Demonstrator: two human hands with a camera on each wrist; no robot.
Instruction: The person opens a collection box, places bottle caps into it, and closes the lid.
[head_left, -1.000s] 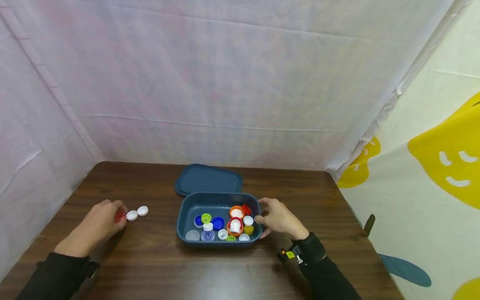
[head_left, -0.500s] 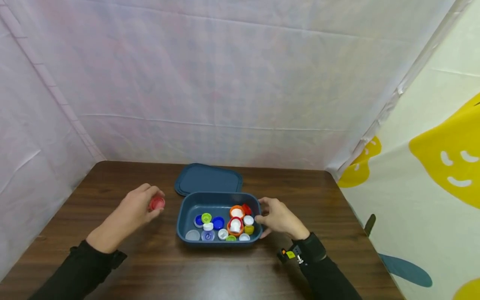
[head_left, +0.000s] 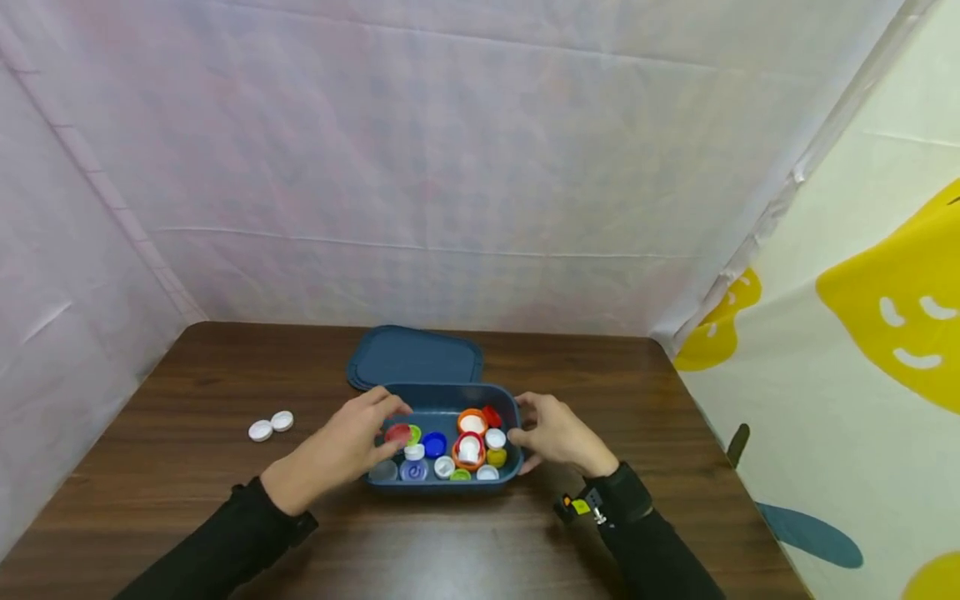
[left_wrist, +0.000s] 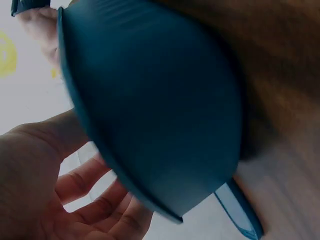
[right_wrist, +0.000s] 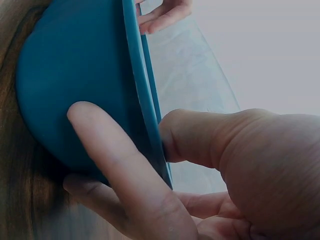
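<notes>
A dark blue rectangular box (head_left: pixel 442 402) stands on the table with several bottle caps in it, among them a blue cap (head_left: pixel 434 444), an orange-rimmed cap (head_left: pixel 472 422) and a yellow cap (head_left: pixel 497 457). My left hand (head_left: pixel 348 437) reaches over the box's left rim with thumb and fingers parted. Between them, a red cap (head_left: pixel 397 433) shows over a green cap (head_left: pixel 414 434); a small gap separates it from the index finger. My right hand (head_left: pixel 557 433) grips the box's right rim, thumb (right_wrist: pixel 190 135) at the inner side and fingers (right_wrist: pixel 115 150) along the outer wall.
Two white caps (head_left: pixel 260 430) lie side by side on the table at the left. Behind the box lies a dark blue lid (head_left: pixel 416 357). White cloth hangs behind the wooden table (head_left: pixel 600 375) and along its sides.
My left hand has carried the red cap from beside the white caps rightward over the box, and its fingers have parted. The right hand stays on the rim.
</notes>
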